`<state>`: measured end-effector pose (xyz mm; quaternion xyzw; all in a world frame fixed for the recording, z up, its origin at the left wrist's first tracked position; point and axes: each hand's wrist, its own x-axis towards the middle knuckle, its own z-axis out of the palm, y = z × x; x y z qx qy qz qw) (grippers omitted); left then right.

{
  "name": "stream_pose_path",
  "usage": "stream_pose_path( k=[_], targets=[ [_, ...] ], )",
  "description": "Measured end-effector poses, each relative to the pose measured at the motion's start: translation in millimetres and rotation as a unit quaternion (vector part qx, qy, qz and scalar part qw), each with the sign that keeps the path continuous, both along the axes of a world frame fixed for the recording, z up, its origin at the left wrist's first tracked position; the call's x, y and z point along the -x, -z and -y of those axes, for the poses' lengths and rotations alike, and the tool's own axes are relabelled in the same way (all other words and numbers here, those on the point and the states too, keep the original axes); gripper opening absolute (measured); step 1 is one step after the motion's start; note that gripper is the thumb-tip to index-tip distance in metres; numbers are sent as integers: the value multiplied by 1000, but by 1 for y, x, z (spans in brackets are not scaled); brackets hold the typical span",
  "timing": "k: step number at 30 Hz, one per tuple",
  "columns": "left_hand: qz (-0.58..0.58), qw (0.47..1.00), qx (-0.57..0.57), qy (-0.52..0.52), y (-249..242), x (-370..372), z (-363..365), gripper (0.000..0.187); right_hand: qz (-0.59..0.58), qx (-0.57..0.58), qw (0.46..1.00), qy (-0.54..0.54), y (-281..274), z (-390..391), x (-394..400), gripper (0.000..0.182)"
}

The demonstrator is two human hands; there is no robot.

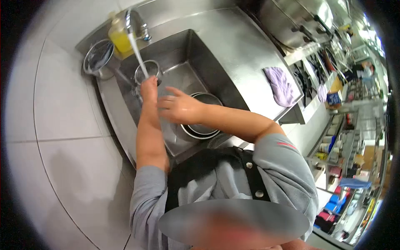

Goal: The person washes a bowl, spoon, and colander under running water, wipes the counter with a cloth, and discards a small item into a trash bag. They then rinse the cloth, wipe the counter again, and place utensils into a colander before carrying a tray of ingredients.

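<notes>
Water runs from the tap (129, 26) in a white stream to my left hand (149, 88), whose fingers are closed at the near rim of a small round metal cup (146, 62) inside the sink (189, 48). Just to the right, my right hand (183, 108) is spread with nothing in it, close to my left wrist. Below and beyond my right hand, round metal bowls or pans (209, 99) sit in the basin, partly hidden by my forearm.
A bottle of yellow liquid (120, 37) and a clear container (98, 58) stand at the sink's back left corner. A purple cloth (279, 86) lies on the steel counter (225, 31). Beyond are a large pot (291, 21), a stove, shelves and a distant person (367, 73).
</notes>
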<state>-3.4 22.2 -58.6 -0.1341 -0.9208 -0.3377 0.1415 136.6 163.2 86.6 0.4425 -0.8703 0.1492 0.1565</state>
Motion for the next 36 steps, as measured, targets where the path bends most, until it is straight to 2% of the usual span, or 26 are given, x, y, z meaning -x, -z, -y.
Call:
stream_pose_path(
  k=[1, 3, 4, 5, 6, 7, 8, 9, 10, 11, 13, 15, 16, 18, 21, 24, 27, 28, 31, 35, 36],
  targets=[
    [49, 996, 70, -3, -6, 9, 0, 31, 12, -1, 999, 47, 13, -35, -13, 23],
    [100, 992, 67, -25, 11, 19, 12, 33, 74, -6, 985, 153, 5, -112, -46, 24],
    [126, 989, 67, -43, 20, 18, 15, 34, 66, -35, 975, 210, 17, -155, -56, 24],
    [227, 970, 35, -77, 22, 15, 15, 35, 84, -23, 945, 315, 15, -190, -71, 26],
    [323, 939, 0, -116, 22, 12, 17, 36, 39, -63, 933, 353, 22, -241, -85, 24],
    [413, 896, -38, -158, 22, 8, 23, 38, -3, 37, 898, 438, 16, -274, -105, 32],
    [436, 894, 1, -105, 29, -1, 30, 39, 42, -21, 847, 530, 2, -302, -121, 48],
    [453, 887, 1, -87, 16, -16, 31, 40, 85, -63, 785, 611, -8, -322, -139, 64],
    [469, 881, 2, -69, 0, -32, 31, 41, 123, -128, 710, 681, 20, -355, -150, 72],
    [484, 870, -31, -85, -34, -62, 20, 41, 180, -97, 672, 712, 47, -377, -160, 76],
    [449, 889, -45, -81, -45, -97, 25, 36, 176, -102, 672, 712, 64, -375, -146, 79],
    [435, 889, -128, -68, -49, -129, 42, 32, 138, -35, 696, 704, 75, -339, -116, 82],
    [424, 887, -171, -59, -51, -142, 47, 29, 134, -46, 712, 688, 74, -315, -99, 83],
    [442, 835, -292, -148, -84, -170, 43, 20, 160, -40, 755, 634, 54, -264, -61, 83],
    [431, 745, -496, -116, -67, -198, 86, 16, 117, 8, 780, 614, 57, -236, 16, 83],
    [413, 606, -679, 31, -47, -217, 110, 23, 73, 50, 770, 632, 65, -234, 109, 86],
    [341, 667, -660, -54, -65, -218, 91, 33, 69, 81, 746, 657, 64, -236, 198, 86],
    [337, 644, -684, -67, -62, -218, 97, 40, 69, 87, 739, 664, 60, -232, 225, 86],
    [297, 642, -703, -72, -55, -223, 111, 41, 92, 98, 777, 615, 61, -208, 286, 86],
    [314, 590, -743, -32, -39, -225, 126, 45, 102, 66, 815, 567, 63, -132, 321, 85],
    [314, 597, -738, -24, -39, -225, 126, 45, 114, 56, 817, 562, 59, -110, 320, 84]
  ],
)
